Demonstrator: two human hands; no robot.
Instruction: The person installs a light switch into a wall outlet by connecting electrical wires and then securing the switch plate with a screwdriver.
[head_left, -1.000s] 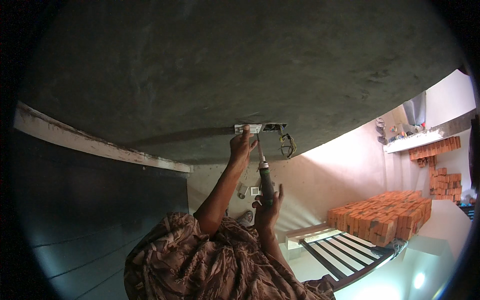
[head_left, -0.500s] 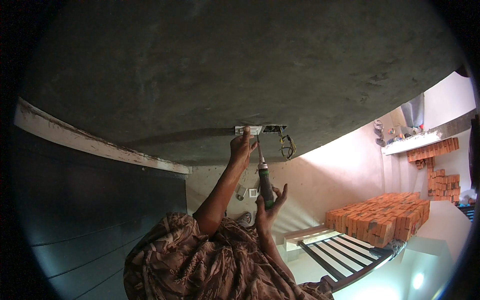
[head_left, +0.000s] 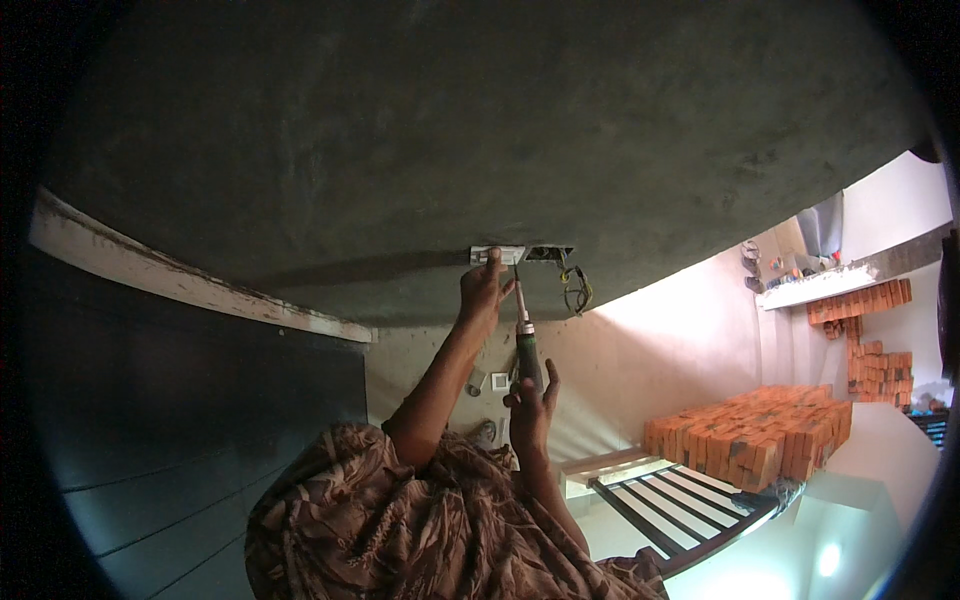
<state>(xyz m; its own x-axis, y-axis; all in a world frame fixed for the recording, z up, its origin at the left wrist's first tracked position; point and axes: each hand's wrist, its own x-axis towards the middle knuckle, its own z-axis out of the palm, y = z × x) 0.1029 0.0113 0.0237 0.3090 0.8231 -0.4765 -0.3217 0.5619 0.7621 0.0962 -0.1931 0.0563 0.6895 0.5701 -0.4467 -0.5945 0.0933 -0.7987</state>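
A small white electrical plate [head_left: 483,255] sits in the dark grey wall. My left hand [head_left: 480,297] holds it there, thumb on its face and the other fingers bent underneath. The tip of a screwdriver [head_left: 529,356] with a long shank and a dark green handle meets the plate's right part. Around the handle's lower end, my right hand [head_left: 532,408] is closed with thumb and fingers, one finger standing out. Immediately right of the plate is an open wall box [head_left: 548,254], with loose yellowish and dark wires [head_left: 577,288] hanging below it.
Below on the floor lie a white square frame [head_left: 500,381] and a small round item [head_left: 475,388]. To the right, a stack of orange bricks [head_left: 745,435] stands behind a dark-barred railing [head_left: 690,510]. A dark panelled surface [head_left: 190,400] fills the left side.
My right hand's fingers, spread around the handle before, have drawn in and turned on its lower end. My left hand still holds the plate. The whole view has shifted slightly.
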